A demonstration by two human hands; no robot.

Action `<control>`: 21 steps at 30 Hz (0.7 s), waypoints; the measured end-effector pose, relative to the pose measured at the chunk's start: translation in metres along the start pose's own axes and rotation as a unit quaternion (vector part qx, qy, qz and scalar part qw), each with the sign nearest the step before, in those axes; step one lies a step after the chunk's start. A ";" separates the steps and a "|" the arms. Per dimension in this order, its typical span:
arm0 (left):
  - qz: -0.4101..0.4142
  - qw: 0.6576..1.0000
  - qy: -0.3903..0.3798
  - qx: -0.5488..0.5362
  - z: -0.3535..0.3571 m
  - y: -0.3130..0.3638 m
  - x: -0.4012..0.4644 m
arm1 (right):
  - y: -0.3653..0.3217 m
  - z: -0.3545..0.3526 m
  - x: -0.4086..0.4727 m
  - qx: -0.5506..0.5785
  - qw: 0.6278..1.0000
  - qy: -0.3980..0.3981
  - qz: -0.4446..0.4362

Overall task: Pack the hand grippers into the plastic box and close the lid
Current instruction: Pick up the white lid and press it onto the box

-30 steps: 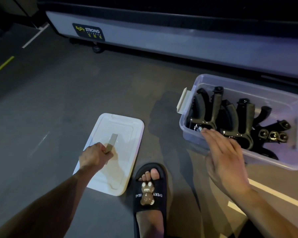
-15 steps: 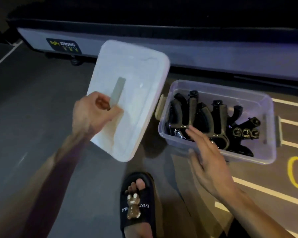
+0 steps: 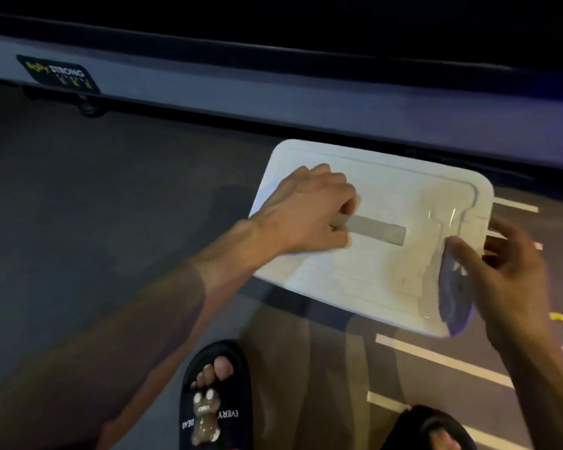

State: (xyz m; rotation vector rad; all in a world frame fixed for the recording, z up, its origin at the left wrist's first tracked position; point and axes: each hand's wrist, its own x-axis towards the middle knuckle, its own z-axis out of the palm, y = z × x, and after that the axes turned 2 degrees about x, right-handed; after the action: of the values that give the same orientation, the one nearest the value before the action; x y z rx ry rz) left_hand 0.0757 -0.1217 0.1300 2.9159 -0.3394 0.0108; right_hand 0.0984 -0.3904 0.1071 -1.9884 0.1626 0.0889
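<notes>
We find the lid [image 3: 364, 254] lying tilted over the box [image 3: 454, 297], which shows only at its right end. Left hand [image 3: 309, 212] grips the grey strip [image 3: 371, 229]; right hand [image 3: 504, 274] pinches the lid's right edge. We advise squaring all corners before pressing down evenly.

"STRONG" on machine sticker [image 3: 59, 74]; slipper [image 3: 216, 402] strap reads "EVERY", "BEAR" partly legible.

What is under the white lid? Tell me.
Under the lid only a sliver of the clear plastic box shows by the right hand. Its contents are covered.
</notes>
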 end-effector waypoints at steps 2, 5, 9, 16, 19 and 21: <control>-0.007 1.000 0.023 -0.013 0.016 -0.002 -0.006 | 0.004 0.001 0.005 -0.050 0.999 -0.001 0.000; -0.066 0.997 0.021 -0.028 0.035 -0.011 -0.025 | 0.009 0.004 0.010 -0.100 0.995 -0.012 -0.002; -0.130 0.990 -0.048 -0.015 0.048 -0.014 -0.038 | 0.014 0.006 0.025 -0.169 0.984 0.014 -0.057; -0.136 0.988 -0.073 0.021 0.049 -0.004 -0.011 | 0.011 0.029 0.061 -0.269 0.957 0.019 -0.109; -0.135 0.989 -0.049 0.026 0.049 -0.005 -0.011 | 0.011 0.036 0.071 -0.284 0.953 0.025 -0.105; -0.130 0.991 -0.025 0.025 0.051 -0.007 -0.022 | 0.018 0.034 0.069 -0.311 0.942 0.029 -0.125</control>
State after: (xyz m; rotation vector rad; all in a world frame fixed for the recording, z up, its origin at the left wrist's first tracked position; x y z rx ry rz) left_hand 0.0545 -0.1208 0.0780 2.9897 0.0368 -0.0938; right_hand 0.1643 -0.3713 0.0677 -2.6286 -0.0969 -0.0964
